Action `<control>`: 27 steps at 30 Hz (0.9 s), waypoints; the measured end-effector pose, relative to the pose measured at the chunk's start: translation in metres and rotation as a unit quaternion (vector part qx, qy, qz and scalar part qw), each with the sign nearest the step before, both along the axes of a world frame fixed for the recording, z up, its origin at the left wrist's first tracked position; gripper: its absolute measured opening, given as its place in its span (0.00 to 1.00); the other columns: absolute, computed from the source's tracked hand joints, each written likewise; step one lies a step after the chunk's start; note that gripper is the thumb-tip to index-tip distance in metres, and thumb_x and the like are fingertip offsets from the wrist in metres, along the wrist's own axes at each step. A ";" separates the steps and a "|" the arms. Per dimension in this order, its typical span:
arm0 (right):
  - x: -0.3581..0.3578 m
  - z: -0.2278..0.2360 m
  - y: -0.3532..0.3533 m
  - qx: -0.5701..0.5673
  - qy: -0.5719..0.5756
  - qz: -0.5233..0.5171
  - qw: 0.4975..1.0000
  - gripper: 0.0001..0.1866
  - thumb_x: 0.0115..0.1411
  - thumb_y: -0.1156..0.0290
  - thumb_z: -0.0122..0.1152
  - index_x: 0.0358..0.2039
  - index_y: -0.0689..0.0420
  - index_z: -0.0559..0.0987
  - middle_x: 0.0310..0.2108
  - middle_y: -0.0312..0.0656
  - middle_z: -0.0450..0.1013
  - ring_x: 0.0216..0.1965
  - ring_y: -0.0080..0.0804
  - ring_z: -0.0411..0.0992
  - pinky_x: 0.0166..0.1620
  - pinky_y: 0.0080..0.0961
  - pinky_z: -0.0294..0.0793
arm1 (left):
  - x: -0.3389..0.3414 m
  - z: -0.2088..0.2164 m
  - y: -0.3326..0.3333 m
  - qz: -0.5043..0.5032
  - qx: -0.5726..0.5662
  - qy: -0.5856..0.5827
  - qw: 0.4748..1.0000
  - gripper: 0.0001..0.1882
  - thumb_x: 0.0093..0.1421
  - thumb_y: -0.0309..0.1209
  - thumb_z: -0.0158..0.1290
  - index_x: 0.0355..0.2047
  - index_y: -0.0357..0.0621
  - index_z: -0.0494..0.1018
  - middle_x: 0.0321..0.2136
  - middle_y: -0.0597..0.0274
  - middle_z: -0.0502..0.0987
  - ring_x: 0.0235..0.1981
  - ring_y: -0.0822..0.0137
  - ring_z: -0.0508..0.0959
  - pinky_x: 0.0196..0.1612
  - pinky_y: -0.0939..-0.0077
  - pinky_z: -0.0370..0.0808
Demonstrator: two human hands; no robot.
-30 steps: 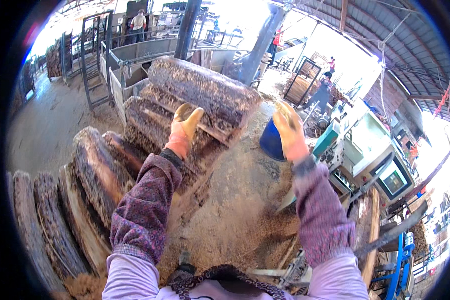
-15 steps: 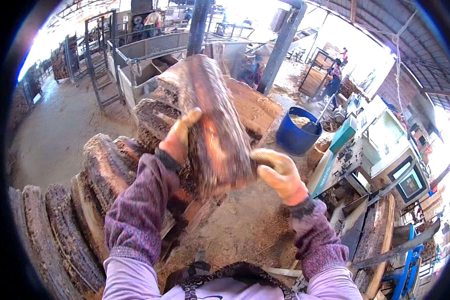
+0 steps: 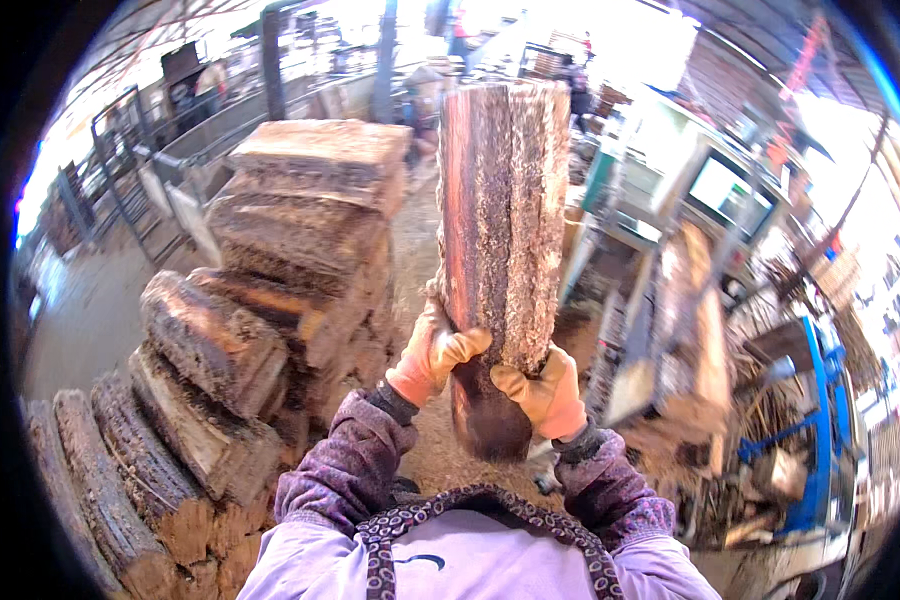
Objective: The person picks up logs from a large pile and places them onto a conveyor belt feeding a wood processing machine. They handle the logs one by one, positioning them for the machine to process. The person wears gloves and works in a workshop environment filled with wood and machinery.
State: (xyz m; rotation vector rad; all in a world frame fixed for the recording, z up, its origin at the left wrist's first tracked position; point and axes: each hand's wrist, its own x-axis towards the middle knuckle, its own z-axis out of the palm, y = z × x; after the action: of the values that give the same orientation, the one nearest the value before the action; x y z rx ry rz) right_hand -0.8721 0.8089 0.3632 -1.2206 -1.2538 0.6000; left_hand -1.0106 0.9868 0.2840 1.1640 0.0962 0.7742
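1. Item in hand: a long, bark-covered split log slab of reddish-brown wood (image 3: pixel 495 250). It stands nearly upright in front of my chest, its top reaching toward the roof posts and its dark lower end hanging just below my gloves. Half a second ago it lay tilted across my hands; a second ago it was still on top of the stack. It is now fully lifted clear of the stack.

2. My left hand (image 3: pixel 432 352), in an orange work glove, is wrapped round the slab's lower left edge, fingers curled tight on the bark.

3. My right hand (image 3: pixel 545 392), same kind of glove, clamps the slab's lower right edge, fingers closed onto it. Both hands carry the weight; a second ago the right hand was open and away from the wood.

4. Left of the slab: the stack of rough bark-faced slabs (image 3: pixel 270 290), stepped down toward me, apart from the slab.

5. Right of the slab: a green and white machine with a bright screen (image 3: pixel 710 185), and below it a blue metal frame (image 3: pixel 810 420).

6. Beneath the slab: sawdust-strewn floor (image 3: pixel 415 260).
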 end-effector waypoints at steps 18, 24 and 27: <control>0.147 0.149 -0.275 0.158 0.082 -0.324 0.929 0.26 0.64 0.58 0.64 0.54 0.67 0.76 0.45 0.46 0.80 0.42 0.34 0.79 0.47 0.29 0.80 | 0.150 0.197 -0.190 -0.106 0.225 -0.031 0.968 0.25 0.62 0.31 0.56 0.56 0.29 0.67 0.51 0.51 0.77 0.44 0.66 0.81 0.48 0.68 0.79; 0.399 0.101 -0.261 -0.178 -0.048 -0.218 0.958 0.20 0.74 0.58 0.46 0.53 0.57 0.79 0.47 0.48 0.81 0.49 0.41 0.79 0.54 0.35 0.79 | 0.018 0.133 -0.140 0.070 0.152 0.054 0.984 0.16 0.58 0.26 0.58 0.46 0.31 0.76 0.37 0.61 0.83 0.36 0.72 0.80 0.44 0.76 0.77; 0.386 0.099 -0.195 -0.375 -0.444 -0.361 0.730 0.21 0.74 0.58 0.43 0.49 0.58 0.81 0.46 0.47 0.80 0.51 0.43 0.77 0.54 0.38 0.78 | -0.087 0.117 -0.099 0.190 0.119 0.136 0.965 0.14 0.57 0.28 0.61 0.43 0.34 0.78 0.36 0.67 0.81 0.35 0.75 0.78 0.42 0.77 0.75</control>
State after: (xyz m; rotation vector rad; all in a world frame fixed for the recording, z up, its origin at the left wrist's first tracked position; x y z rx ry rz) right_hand -0.4860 0.6141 0.4623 -2.7284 -1.1113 -0.1745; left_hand -1.0979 0.8875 0.4012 1.5012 0.4770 0.9770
